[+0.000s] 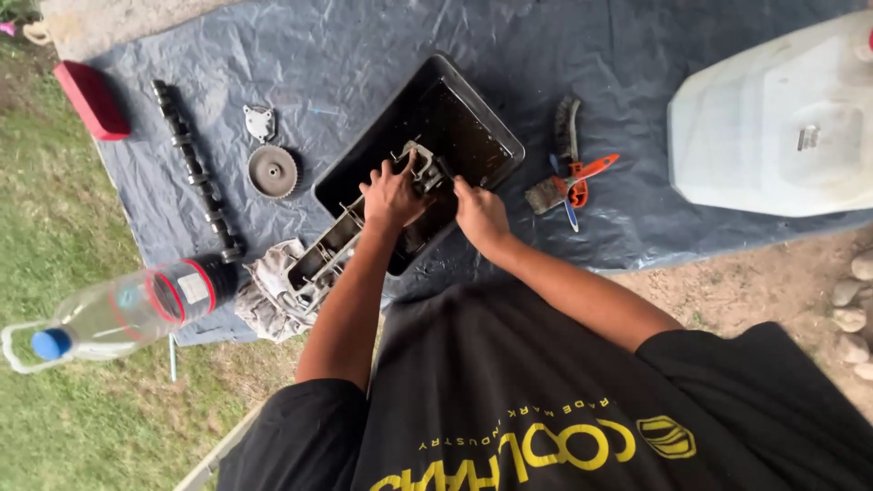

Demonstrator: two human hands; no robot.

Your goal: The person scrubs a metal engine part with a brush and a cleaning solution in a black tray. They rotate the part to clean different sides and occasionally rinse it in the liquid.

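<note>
A long grey metal engine part [329, 257] lies tilted across the near edge of a black tray [486, 118] that holds dark liquid. My left hand [391, 195] grips the upper end of this part over the tray. My right hand [479, 214] is closed on a small dark tool, its tip against the part. Both forearms reach in from the bottom of the view.
A blue tarp [364, 55] covers the ground. On it lie a camshaft [195, 168], a toothed gear [272, 170], a small bracket [259, 122], a rag [265, 291], brushes [566, 155], a red block [92, 98] and a white canister [782, 118]. A plastic bottle [127, 309] lies at left.
</note>
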